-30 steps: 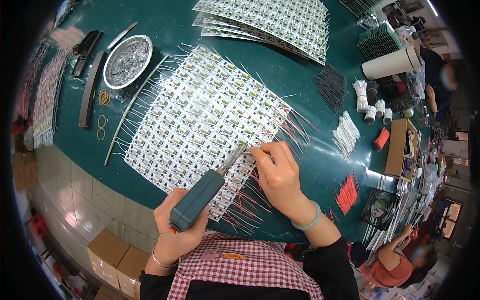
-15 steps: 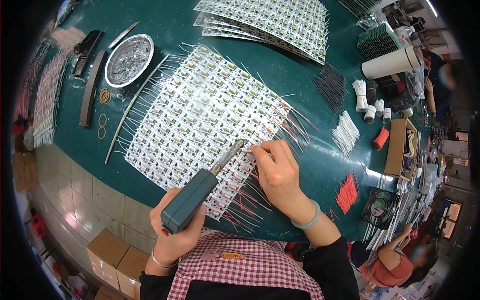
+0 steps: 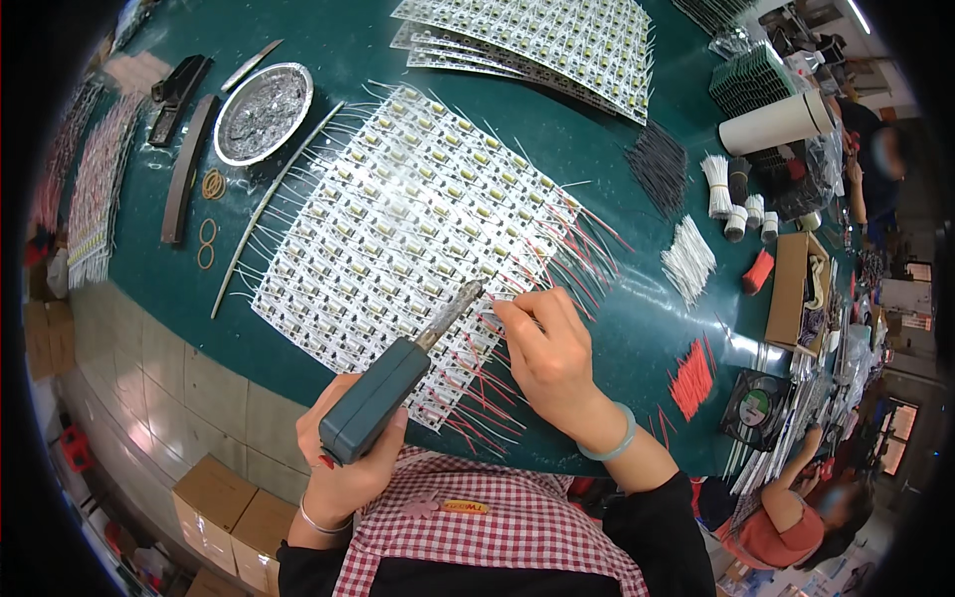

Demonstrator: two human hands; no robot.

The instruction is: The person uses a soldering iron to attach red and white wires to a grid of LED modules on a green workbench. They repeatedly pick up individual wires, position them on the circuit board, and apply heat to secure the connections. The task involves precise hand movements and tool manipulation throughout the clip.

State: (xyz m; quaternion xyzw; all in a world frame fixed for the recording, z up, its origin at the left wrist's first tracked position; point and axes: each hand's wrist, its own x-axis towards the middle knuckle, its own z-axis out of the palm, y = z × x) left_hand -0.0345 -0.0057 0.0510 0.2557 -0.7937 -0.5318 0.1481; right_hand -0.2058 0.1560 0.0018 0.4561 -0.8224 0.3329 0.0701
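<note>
My left hand (image 3: 348, 448) is wrapped around the dark green handle of a soldering gun (image 3: 383, 393). Its sooty metal tip reaches up and right onto a white circuit board panel (image 3: 398, 199). Rows of small yellowish parts cover the panel. Just right of the tip, my right hand (image 3: 547, 348) pinches a thin wire, mostly hidden by the fingers, low over the panel's right side. Red and white wires (image 3: 477, 398) fan out along that side; white wires stick out along the left side, next to a long pale rod (image 3: 259, 224).
A bowl of grey scraps (image 3: 264, 114) and rubber bands (image 3: 207, 244) lie left. More panels (image 3: 537, 45) are stacked at the far side. On the right are black wires (image 3: 657, 169), white wires (image 3: 688, 261), red wires (image 3: 691, 380) and a fan (image 3: 754, 410). Co-workers (image 3: 796, 517) sit beyond.
My right hand has shifted slightly left and down, and the soldering tip slightly left. The panel and nearby items on the left appear shifted a little in the view.
</note>
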